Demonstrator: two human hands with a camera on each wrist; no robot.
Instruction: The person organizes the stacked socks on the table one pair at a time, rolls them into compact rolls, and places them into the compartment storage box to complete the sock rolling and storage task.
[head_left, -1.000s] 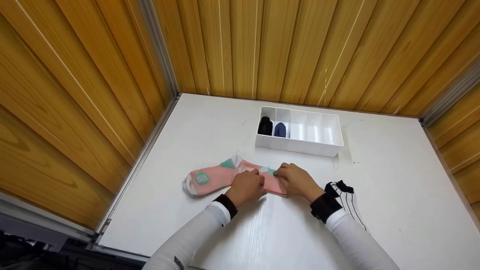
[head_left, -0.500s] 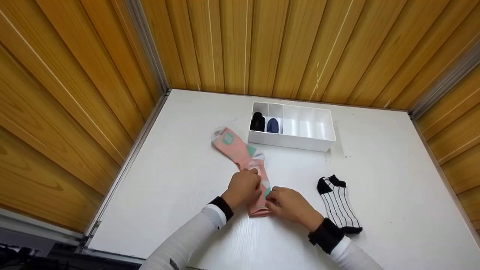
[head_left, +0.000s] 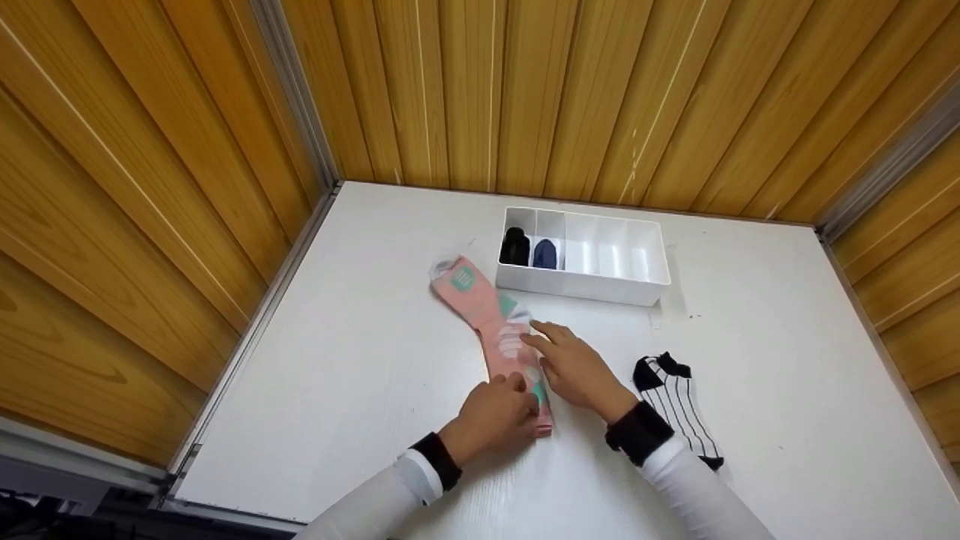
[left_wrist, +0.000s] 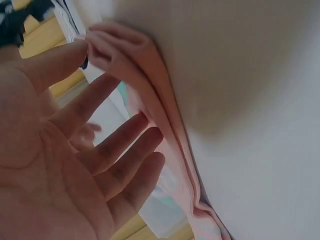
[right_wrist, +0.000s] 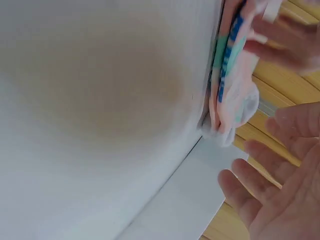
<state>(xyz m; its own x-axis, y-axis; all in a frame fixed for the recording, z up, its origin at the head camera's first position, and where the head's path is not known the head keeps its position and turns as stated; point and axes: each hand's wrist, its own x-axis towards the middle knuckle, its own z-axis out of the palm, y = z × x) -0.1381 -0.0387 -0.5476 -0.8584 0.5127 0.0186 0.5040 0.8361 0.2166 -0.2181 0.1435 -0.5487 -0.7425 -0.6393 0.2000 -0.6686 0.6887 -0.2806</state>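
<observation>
A pair of pink socks point(head_left: 471, 296) with white and green patches lies flat on the white table, toes pointing away and cuffs toward me. Two stacked layers show in the right wrist view, pink socks point(right_wrist: 220, 75). My left hand point(head_left: 491, 416) rests over the cuff end; in the left wrist view its fairly straight fingers point(left_wrist: 132, 135) touch the folded cuff edge. Beside the middle of the socks, my right hand point(head_left: 581, 371) is spread, index fingertip near the heel area. In the right wrist view the right hand point(right_wrist: 280, 185) holds nothing.
A white divided box point(head_left: 577, 283) stands behind the socks. Its two left compartments hold a black rolled item point(head_left: 514, 246) and a navy one point(head_left: 545, 253). To the right lies a black-and-white striped sock point(head_left: 679, 405). Wood-patterned panels point(head_left: 495, 97) border the table.
The pink socks have turned from lying crosswise to pointing away from me. My left hand has slid down to the cuff; the right hand has let go there and moved up along the socks.
</observation>
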